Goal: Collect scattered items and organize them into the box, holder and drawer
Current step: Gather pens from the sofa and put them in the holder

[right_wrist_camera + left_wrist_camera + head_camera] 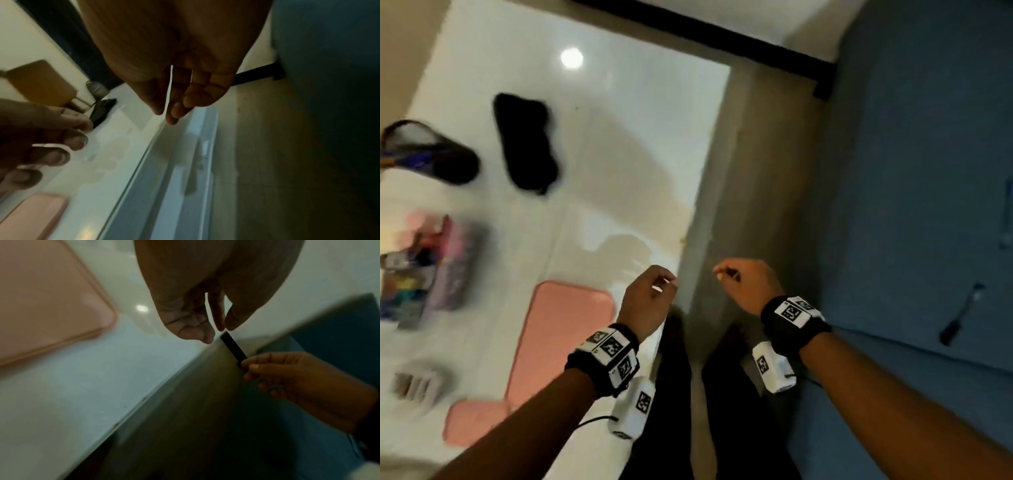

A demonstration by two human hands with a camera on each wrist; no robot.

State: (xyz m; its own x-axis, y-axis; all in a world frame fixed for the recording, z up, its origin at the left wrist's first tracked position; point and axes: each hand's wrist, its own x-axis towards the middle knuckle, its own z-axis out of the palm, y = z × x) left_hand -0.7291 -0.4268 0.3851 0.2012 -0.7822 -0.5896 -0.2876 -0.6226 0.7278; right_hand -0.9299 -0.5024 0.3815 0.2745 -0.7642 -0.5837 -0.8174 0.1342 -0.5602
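- We are looking at the task's things on the glossy white tabletop (599, 144), all lying left of our hands: a blurred clear box of mixed colourful items (431, 274), a dark mesh cylindrical holder (424, 150) tipped on its side, a flat black fabric piece (525, 144), a pink rounded flat lid-like panel (565, 329) and a small white ribbed object (416, 385).
- We are holding our left hand (649, 301) over the table's right edge, fingers loosely curled and holding nothing; the left wrist view shows its fingertips (205, 335) bare.
- We are holding our right hand (748, 284) just past that edge, above the grey-beige floor (756, 171), also loosely curled with nothing in it.
- The 2 hands are hanging near each other but apart, and neither is touching the table.
- In the right wrist view we are seeing pale panels with a handle-like slot (193, 183) under the table edge; this may be the drawer, but the blur is keeping us from telling whether it is open.
- To the right a blue surface (928, 171) is carrying a thin dark object (959, 315), too small to name.
- We are judging this as a pause between pickups, with several things not yet put away.
- To do the coming step well, we are advising the left hand to turn back toward the nearest loose item, likely the pink panel, pinch it by an edge where it overhangs or lifts, and keep the right hand free for the drawer.
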